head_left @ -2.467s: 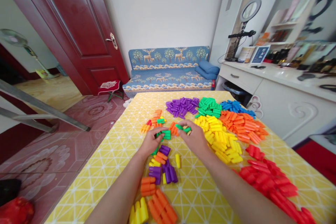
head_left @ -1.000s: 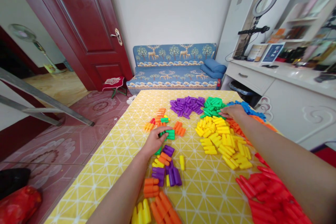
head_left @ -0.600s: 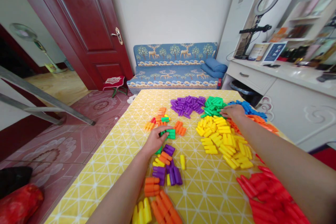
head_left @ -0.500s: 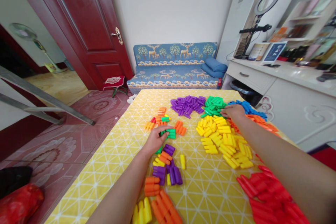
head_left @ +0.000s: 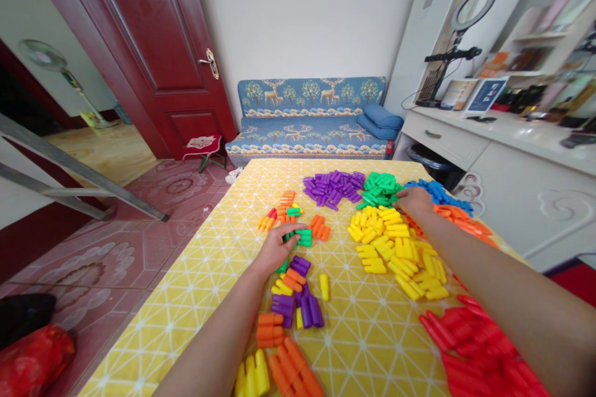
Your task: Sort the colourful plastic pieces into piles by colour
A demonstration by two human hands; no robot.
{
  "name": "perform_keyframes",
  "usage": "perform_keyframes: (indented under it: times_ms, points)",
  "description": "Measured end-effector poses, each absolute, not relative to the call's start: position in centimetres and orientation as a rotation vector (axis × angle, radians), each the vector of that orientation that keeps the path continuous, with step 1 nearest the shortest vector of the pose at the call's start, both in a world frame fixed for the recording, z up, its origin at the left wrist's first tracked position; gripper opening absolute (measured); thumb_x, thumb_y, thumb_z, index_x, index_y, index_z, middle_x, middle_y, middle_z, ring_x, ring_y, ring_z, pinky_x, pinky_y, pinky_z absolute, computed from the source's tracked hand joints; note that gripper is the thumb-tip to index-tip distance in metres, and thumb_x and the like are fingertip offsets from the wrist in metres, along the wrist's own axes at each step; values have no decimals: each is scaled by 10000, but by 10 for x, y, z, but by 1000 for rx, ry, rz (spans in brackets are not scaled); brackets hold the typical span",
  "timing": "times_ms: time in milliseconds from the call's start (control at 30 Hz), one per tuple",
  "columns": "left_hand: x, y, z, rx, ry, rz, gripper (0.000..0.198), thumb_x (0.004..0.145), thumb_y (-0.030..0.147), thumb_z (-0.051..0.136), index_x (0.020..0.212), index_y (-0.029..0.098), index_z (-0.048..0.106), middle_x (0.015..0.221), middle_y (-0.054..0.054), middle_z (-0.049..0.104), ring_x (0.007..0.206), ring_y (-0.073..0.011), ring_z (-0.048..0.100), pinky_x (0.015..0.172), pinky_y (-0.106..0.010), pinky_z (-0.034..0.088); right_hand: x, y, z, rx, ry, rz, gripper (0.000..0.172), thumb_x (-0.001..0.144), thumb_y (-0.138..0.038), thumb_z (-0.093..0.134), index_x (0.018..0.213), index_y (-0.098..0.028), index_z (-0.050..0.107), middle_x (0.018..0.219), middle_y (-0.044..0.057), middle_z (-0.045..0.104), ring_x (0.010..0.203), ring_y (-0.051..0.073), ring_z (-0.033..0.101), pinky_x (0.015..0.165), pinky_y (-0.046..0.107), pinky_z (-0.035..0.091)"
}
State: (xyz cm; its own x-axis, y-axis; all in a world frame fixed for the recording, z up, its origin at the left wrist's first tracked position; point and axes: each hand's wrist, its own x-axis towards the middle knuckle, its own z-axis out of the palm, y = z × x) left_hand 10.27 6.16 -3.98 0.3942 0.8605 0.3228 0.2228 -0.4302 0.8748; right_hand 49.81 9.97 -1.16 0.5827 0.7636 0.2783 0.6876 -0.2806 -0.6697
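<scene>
My left hand (head_left: 276,247) is closed around a green plastic building block (head_left: 303,237) on the table, thumb on the near side and fingers over the far side. Other joined blocks lie close by: an orange piece (head_left: 320,227) just right of it, a purple piece (head_left: 300,265) nearer me. My right hand (head_left: 414,201) reaches to the edge of the green block pile (head_left: 382,188), beside the blue block pile (head_left: 440,192). Its fingers are drawn together and pointing left; whatever is between them is too small to make out.
The yellow patterned tablecloth (head_left: 186,298) also carries a purple pile (head_left: 333,187), a yellow pile (head_left: 400,248), an orange pile (head_left: 465,224) and a red pile (head_left: 484,341). Orange blocks (head_left: 295,369) lie at the near edge. A white dresser (head_left: 526,192) stands to the right.
My right hand has shifted very slightly right at the green pile's edge. My left hand stays on the green block.
</scene>
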Motion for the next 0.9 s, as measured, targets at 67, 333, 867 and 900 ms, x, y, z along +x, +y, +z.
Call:
perform_keyframes:
  times_ms: [67, 333, 867, 900]
  points:
    - [103, 61, -39, 1880, 930, 1049, 265, 790, 194, 590, 1027, 174, 709, 1047, -80, 713, 1006, -223, 635, 935, -390, 484, 496, 97, -9, -2117, -1169, 99, 110, 569, -224, 730, 592, -150, 652, 666, 81, 648, 715, 239, 624, 692, 377, 470]
    - [102, 63, -44, 1895, 921, 1044, 271, 801, 199, 585, 1044, 173, 703, 1061, -84, 710, 1012, -226, 634, 940, -396, 482, 480, 87, 9, -2469, -1422, -36, 50, 633, -242, 691, 641, -193, 701, 796, 110, 673, 815, 273, 630, 670, 342, 458]
    - [101, 63, -46, 1865, 941, 1063, 279, 779, 199, 595, 1034, 169, 705, 1043, -85, 716, 993, -228, 641, 914, -379, 486, 305, 31, 11, -1421, -1417, 508, 294, 732, -192, 514, 991, -193, 654, 914, 50, 672, 732, 175, 619, 699, 325, 519]
    - [100, 62, -44, 1862, 950, 1061, 283, 771, 196, 596, 1030, 167, 705, 1038, -84, 716, 989, -227, 641, 909, -370, 485, 294, 26, 1, -1442, -1510, 496, 370, 707, -125, 494, 1034, -197, 651, 1011, 58, 663, 846, 188, 621, 792, 348, 509]
